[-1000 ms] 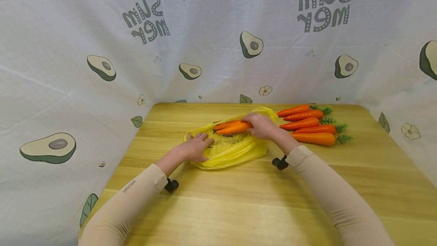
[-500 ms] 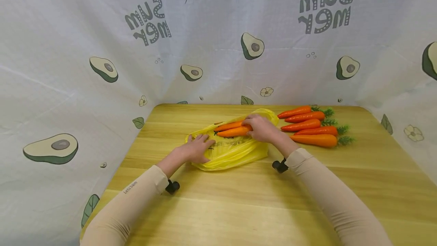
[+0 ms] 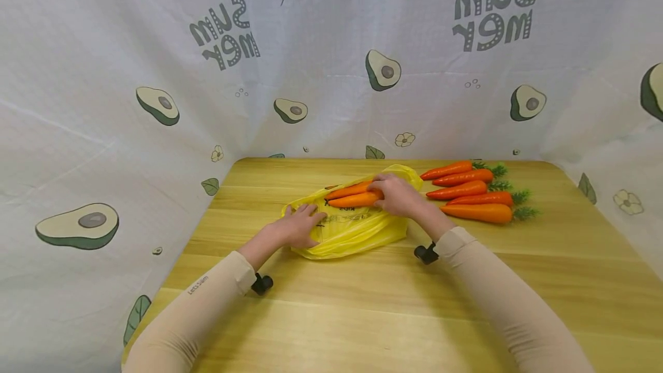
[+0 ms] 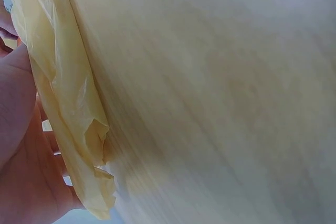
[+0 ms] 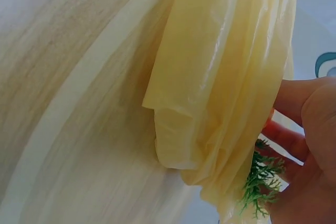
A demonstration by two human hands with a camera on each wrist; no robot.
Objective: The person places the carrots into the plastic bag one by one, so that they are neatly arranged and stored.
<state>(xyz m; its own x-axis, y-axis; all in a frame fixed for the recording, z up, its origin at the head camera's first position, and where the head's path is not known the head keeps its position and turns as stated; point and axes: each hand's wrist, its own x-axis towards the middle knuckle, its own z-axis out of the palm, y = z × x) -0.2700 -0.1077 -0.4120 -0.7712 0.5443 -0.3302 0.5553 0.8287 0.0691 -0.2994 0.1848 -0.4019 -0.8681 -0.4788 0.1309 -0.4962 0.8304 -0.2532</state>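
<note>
A yellow plastic bag (image 3: pixel 357 238) lies on its side on the table, its mouth spread between both hands. Inside it are two orange carrots, the nearer one (image 3: pixel 354 199) and the farther one (image 3: pixel 346 190), lying side by side with tips to the left. My right hand (image 3: pixel 397 193) grips the nearer carrot at its thick end. That carrot's leafy green top (image 5: pixel 261 174) shows by the palm in the right wrist view, beside the bag's folds (image 5: pixel 226 51). My left hand (image 3: pixel 296 228) rests with spread fingers on the bag's left edge; the left wrist view shows its palm (image 4: pixel 26 150) along the plastic.
Several carrots with green tops lie in a loose row right of the bag, the nearest one (image 3: pixel 479 213) close to my right forearm. The wooden table (image 3: pixel 342 315) ends at the back against a white cloth (image 3: pixel 331 73) printed with avocados.
The gripped carrot has shifted slightly, and more of the other carrot shows beside it. The camera view has moved a little. Both hands stay nearly in place.
</note>
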